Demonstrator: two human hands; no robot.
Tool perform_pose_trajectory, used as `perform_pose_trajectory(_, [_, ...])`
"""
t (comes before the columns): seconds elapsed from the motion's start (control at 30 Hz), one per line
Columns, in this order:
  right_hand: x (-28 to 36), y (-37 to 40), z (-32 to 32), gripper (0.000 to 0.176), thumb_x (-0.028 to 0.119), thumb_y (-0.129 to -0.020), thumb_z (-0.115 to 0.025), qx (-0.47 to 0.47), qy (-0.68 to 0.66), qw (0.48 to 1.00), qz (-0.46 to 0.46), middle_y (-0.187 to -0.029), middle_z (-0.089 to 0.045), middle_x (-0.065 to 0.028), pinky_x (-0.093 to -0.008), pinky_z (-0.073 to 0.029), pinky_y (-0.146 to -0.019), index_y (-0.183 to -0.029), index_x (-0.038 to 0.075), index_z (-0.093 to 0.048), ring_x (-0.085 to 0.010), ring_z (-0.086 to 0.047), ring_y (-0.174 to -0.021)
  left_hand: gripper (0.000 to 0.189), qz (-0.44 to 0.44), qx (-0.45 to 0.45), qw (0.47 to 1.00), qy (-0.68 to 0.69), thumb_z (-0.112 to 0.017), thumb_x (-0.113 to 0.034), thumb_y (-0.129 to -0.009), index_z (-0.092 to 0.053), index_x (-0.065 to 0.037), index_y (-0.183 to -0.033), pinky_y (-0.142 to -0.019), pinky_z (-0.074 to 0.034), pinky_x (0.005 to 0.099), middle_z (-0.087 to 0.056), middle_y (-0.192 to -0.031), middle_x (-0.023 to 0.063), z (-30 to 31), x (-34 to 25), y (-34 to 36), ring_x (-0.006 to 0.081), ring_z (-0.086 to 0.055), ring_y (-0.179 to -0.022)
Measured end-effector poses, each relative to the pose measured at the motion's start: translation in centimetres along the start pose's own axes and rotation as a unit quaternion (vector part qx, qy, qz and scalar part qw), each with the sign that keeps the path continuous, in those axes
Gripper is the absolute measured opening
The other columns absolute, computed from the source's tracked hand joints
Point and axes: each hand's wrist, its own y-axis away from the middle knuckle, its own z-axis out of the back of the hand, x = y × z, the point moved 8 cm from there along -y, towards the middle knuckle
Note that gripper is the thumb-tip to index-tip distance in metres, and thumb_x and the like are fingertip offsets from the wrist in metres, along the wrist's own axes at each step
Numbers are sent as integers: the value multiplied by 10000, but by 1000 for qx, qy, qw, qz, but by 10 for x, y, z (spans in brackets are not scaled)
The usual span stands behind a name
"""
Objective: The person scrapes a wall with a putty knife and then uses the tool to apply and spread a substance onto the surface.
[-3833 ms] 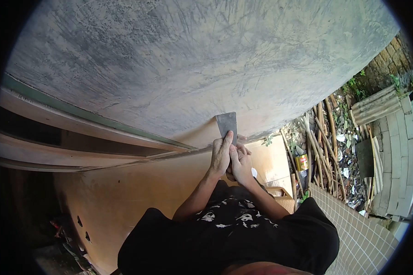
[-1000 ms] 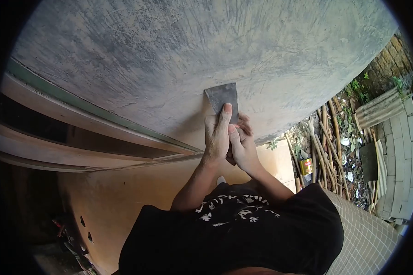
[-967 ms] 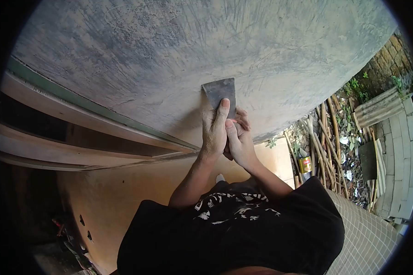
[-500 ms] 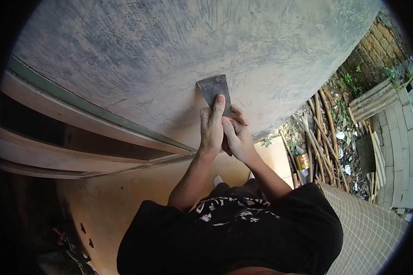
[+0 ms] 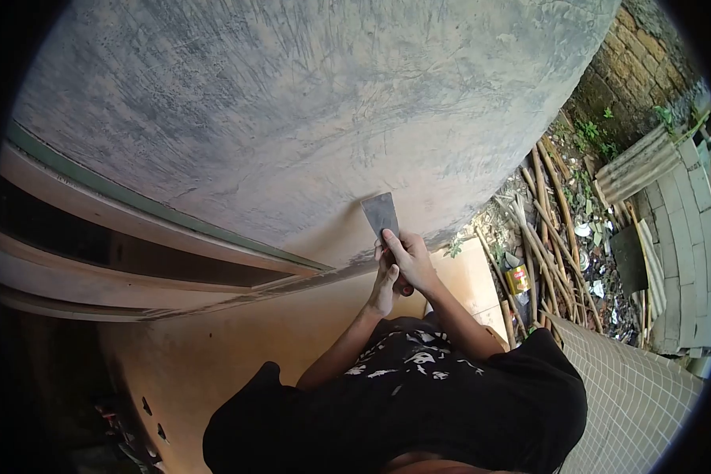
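Note:
A scraper (image 5: 381, 212) with a wide grey metal blade points up at the wall (image 5: 308, 150), its edge right at the scratched, patchy surface. My right hand (image 5: 415, 262) is closed round its handle, the thumb lying along the base of the blade. My left hand (image 5: 382, 289) is closed on the handle from the other side, lower down, with its fingers partly hidden. Between the hands the dark and red end of the handle shows. Pale dust marks the hands.
A window frame (image 5: 174, 209) with a green edge runs along the wall at left. Below lies a smooth tan floor (image 5: 237, 332). To the right are a heap of sticks (image 5: 557, 229), a yellow and red can (image 5: 517, 280) and stacked grey blocks (image 5: 691, 253).
Both hands and the scraper have come down the wall, closer to my body. My left hand has shifted from the blade to lower on the handle, and my right thumb now rests by the blade.

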Motion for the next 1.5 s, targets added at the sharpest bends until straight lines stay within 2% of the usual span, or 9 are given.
perform_pose_trajectory(0.1, [-14,-6,-1,329,288,-980,-465,-39,-162,981,-102,-658,-585,-59,-222,-353,-430,-858,-12,-527,-88,-456,-458,810,8,-16,997,70,-481,-517,-910,-3,-171,-1466,-956,-418,378,-273,-1418,80,-10,4,2,209,-368,-1261])
perform_pose_trajectory(0.33, [-27,-14,-2,321,275,-972,-485,-52,-93,990,-90,-544,-478,-22,-234,-308,-388,-844,-18,-521,-67,-404,-418,723,-26,-131,991,-31,-379,-591,-912,-173,-131,-1430,-948,-432,386,-414,-1337,149,19,28,3,266,-470,-1187])
perform_pose_trajectory(0.53, [13,-30,-18,340,282,-972,-488,-73,-90,991,-60,-523,-426,1,-217,-271,-324,-803,-14,-492,-51,-349,-374,678,-133,-168,976,47,-393,-551,-933,-289,-44,-1371,-817,-487,313,-515,-1192,84,19,-19,-13,165,-566,-1007])
perform_pose_trajectory(0.63, [14,-27,-19,333,263,-950,-536,-87,-106,987,-89,-506,-472,-1,-222,-304,-338,-773,-19,-543,-43,-393,-392,543,-67,3,997,22,-353,-500,-968,-469,2,-1138,-646,-505,284,-582,-996,104,15,-22,-4,152,-600,-849])
perform_pose_trajectory(0.67, [-10,-20,-13,340,262,-948,-540,-99,-60,986,-118,-505,-472,1,-225,-316,-355,-761,-22,-552,-45,-397,-397,523,-132,-176,895,-387,-300,-506,-975,-477,-33,-1115,-495,-463,260,-574,-853,56,27,-14,-3,119,-583,-659])
perform_pose_trajectory(0.73, [-38,-12,-12,369,284,-945,-543,-101,-82,983,-130,-504,-477,-2,-233,-329,-379,-741,-23,-560,-58,-415,-406,524,-65,-328,941,49,-268,-538,-967,-490,-74,-1066,-412,-406,246,-517,-671,10,36,19,7,90,-508,-490])
perform_pose_trajectory(0.97, [-21,-11,-9,422,327,-939,-549,-92,-28,985,-144,-494,-479,-11,-249,-340,-395,-691,-15,-550,-85,-453,-424,466,63,-235,968,-66,-284,-516,-967,-487,-99,-1013,-375,-375,254,-465,-586,-6,20,-5,14,88,-451,-420])
perform_pose_trajectory(1.17, [-14,-19,-25,314,310,-969,-485,-31,-123,979,-160,-534,-518,-58,-240,-374,-372,-913,1,-475,-104,-454,-379,502,111,-91,987,-75,-265,-577,-941,-487,-129,-893,-323,-300,235,-409,-521,2,33,23,23,100,-394,-369])
perform_pose_trajectory(1.5, [-9,-29,-23,283,307,-979,-462,-35,-144,976,-158,-541,-426,-29,-214,-276,-317,-906,42,-393,-77,-361,-347,425,122,-150,980,52,-395,-521,-932,-357,-219,-636,-346,-199,203,-321,-523,-54,22,15,17,60,-283,-399])
